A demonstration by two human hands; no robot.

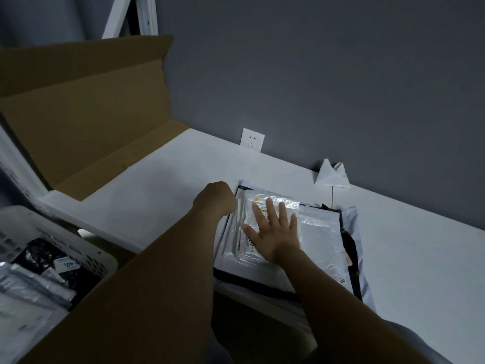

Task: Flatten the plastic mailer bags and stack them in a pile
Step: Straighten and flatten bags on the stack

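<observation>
1. Head view: the right hand [273,227] lies flat, palm down and fingers spread, pressing on the clear crinkled mailer bag [278,202] that tops the pile [324,240].
2. The left hand [216,199] is at the pile's left edge, back of the hand toward the camera and knuckles bent. Its fingertips are hidden, so I cannot tell whether it pinches a bag edge or only rests there.
3. The pile sits on the white table [170,185], near its front edge and to the right. White and clear bags lie on top, with black bags [350,245] showing at the right and front edges.
4. A white basket [89,248] at lower left holds more bags [36,261], black and clear, crumpled together.
5. An open cardboard box [91,114] stands at the table's left end.
6. On the grey wall behind, a white socket [252,140] sits just above the tabletop. A folded white paper [332,176] stands against the wall beyond the pile.
</observation>
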